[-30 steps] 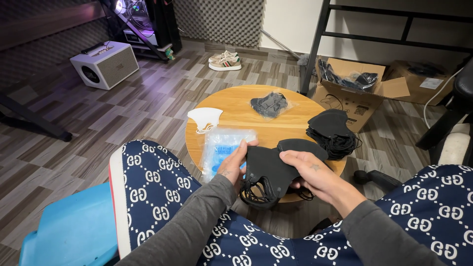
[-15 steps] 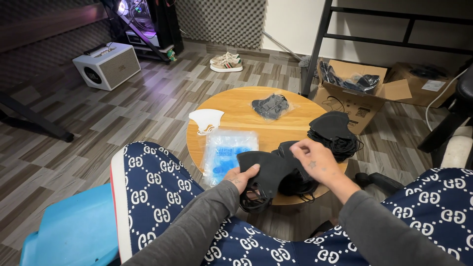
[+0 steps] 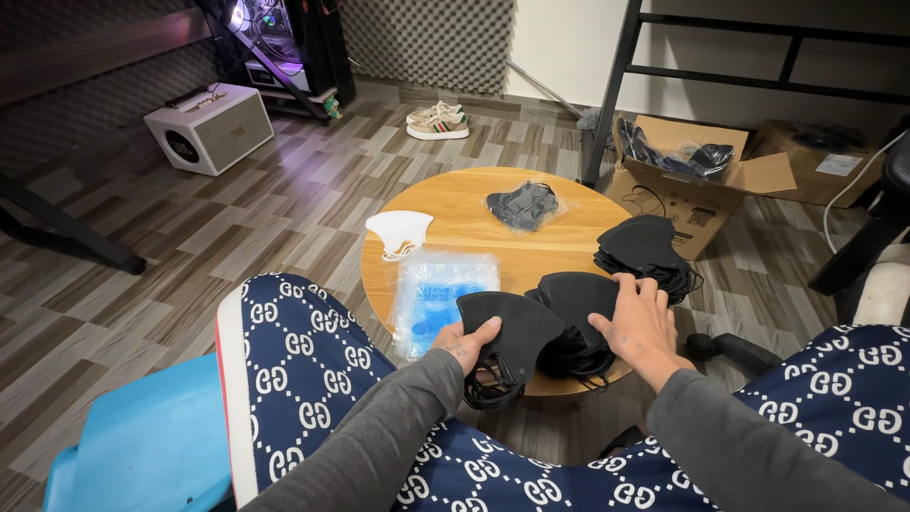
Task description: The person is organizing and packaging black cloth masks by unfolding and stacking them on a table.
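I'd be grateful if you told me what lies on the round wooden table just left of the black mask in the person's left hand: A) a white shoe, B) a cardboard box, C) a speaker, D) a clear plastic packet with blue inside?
D: the clear plastic packet lies flat on the round table beside the black mask held by the left hand.

I see long grey sleeves on both my arms. My left hand (image 3: pixel 462 343) and right hand (image 3: pixel 640 327) are bare. My dark blue trousers have white letter shapes all over.

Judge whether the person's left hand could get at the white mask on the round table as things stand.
Probably yes: the left hand holds a black mask, but the white mask lies uncovered beyond the clear packet.
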